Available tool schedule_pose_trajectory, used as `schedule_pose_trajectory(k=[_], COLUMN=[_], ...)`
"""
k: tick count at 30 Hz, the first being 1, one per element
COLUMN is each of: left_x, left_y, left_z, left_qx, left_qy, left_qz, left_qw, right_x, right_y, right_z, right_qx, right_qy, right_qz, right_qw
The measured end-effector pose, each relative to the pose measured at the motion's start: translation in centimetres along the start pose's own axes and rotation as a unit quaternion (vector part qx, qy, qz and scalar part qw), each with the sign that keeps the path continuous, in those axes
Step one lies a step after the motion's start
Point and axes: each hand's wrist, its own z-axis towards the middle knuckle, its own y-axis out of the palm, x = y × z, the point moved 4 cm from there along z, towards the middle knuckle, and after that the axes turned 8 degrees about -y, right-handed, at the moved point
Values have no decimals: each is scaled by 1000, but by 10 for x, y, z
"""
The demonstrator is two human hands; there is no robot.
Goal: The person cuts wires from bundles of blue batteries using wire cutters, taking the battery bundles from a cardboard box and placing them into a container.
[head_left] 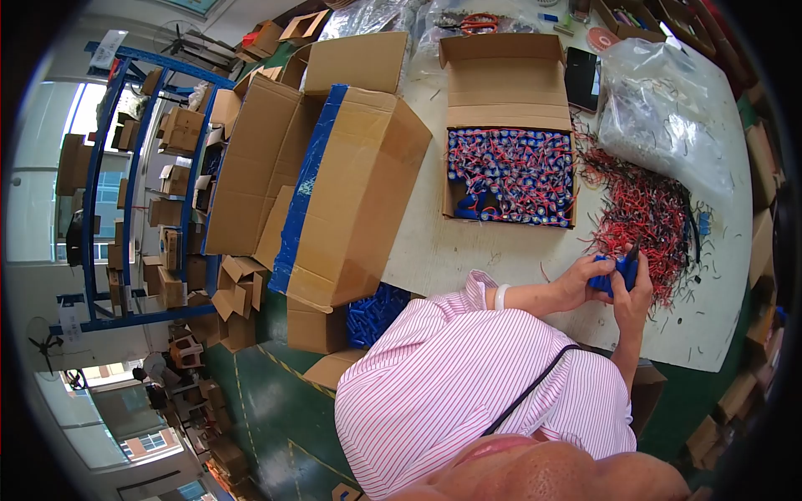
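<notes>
My left hand point(578, 282), a white band at its wrist, closes on a blue-wrapped battery pack point(600, 282). Right beside it, my right hand point(633, 294) is wrapped round what look like small cutters, their dark tip point(632, 252) pointing up; the fingers hide most of the tool. Both hands are together over the table's near edge, just below a heap of red and black wire pieces point(639, 213). Farther off, an open cardboard box point(505, 88) holds rows of blue battery packs point(511, 171) with red wires on top; a gap shows at its lower left corner.
A large carton with blue tape point(359, 184) stands left of the table point(418, 259). Below it, a box holds loose blue cells point(378, 317). A clear plastic bag point(660, 108), a phone point(582, 79) and red-handled scissors point(478, 23) lie farther back. Blue shelving point(129, 184) holds cartons.
</notes>
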Motion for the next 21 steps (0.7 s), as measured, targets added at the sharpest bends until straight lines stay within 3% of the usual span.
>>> schedule_pose_trajectory(k=[3,5,7,13,16,21], left_x=[1,-18,4,7,10,15], left_y=[6,26,10,12,5,8], left_z=[0,-2,-3,-3,-2,-5], left_qx=[-8,-10,-11,-9,2,2], left_qy=[-19,-38,-24,-10,-6,29], left_qz=[-23,-41,9,-17,-8,42], left_qw=[1000,998,1000,1000,1000,999], right_x=[-1,19,1,-4,-1,-7], right_y=[-10,-29,-16,-21,-19,-15], right_z=[0,-24,0,-4,-6,-5], right_qx=[-20,25,8,42,71,35], right_qy=[28,24,53,65,52,21], right_qz=[5,48,100,209,197,157], right_qw=[999,998,994,975,976,987])
